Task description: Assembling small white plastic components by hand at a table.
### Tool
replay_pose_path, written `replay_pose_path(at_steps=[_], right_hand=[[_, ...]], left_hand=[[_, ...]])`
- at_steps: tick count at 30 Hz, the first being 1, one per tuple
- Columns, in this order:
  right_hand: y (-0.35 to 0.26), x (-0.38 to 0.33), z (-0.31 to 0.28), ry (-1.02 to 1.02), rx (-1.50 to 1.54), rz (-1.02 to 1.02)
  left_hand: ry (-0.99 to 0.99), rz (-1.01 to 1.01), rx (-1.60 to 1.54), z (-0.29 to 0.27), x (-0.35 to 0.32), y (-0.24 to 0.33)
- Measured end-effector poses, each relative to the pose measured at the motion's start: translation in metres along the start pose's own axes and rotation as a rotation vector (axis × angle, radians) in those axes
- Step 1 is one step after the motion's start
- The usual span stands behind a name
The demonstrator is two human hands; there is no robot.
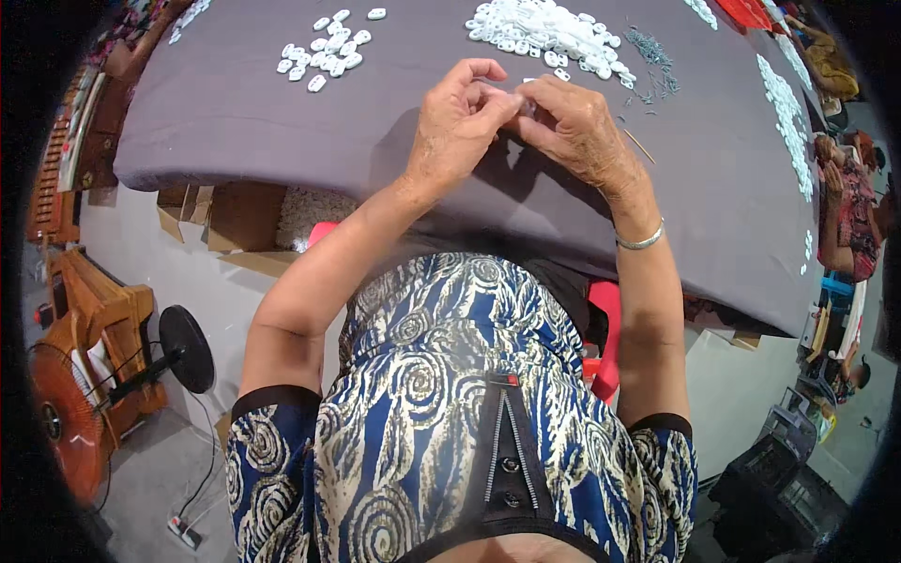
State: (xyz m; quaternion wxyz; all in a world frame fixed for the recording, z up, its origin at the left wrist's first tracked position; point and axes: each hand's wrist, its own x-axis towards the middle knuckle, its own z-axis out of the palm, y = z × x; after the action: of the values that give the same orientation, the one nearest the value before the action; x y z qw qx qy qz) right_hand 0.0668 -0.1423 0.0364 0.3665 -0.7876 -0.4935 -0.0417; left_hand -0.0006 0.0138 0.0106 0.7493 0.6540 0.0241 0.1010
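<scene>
My left hand [452, 127] and my right hand [584, 127] meet over the near part of the cloth-covered table, their fingertips pinched together. Whatever sits between the fingers is small and mostly hidden, so its kind cannot be made out. Just beyond them lies a big heap of small white oval pieces with holes [549, 33]. A looser group of the same white pieces [328, 47] is spread out farther left. Small thin grey pins or screws [652, 61] are scattered right of the heap. Beside my right hand rests a thin yellowish stick [640, 145].
The grey cloth [253, 122] covers the table. More white pieces [786, 122] line its right side. Below its front edge stands an open cardboard box [246, 218]. An orange fan [66, 422] is at the lower left. Other people [849, 206] sit at the far right.
</scene>
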Motion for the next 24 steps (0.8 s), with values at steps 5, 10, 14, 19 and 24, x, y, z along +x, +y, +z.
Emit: replay_pose_path(at_steps=[5,10,14,19,24], right_hand=[[-0.003,0.001,0.001,-0.001,-0.017,-0.03],[-0.003,0.0,0.003,-0.018,-0.134,-0.016],[-0.006,0.0,0.006,-0.042,-0.214,-0.003],[-0.008,0.0,0.007,-0.136,-0.201,0.072],[-0.006,0.001,0.01,-0.15,-0.215,0.113]], left_hand=[[0.013,0.038,0.002,0.0,-0.001,-0.004],[0.022,-0.015,-0.063,0.001,-0.003,0.001],[0.02,-0.007,-0.067,0.001,-0.003,-0.001],[-0.013,-0.091,-0.207,0.002,-0.002,0.001],[0.033,-0.139,-0.299,0.006,-0.006,0.007]])
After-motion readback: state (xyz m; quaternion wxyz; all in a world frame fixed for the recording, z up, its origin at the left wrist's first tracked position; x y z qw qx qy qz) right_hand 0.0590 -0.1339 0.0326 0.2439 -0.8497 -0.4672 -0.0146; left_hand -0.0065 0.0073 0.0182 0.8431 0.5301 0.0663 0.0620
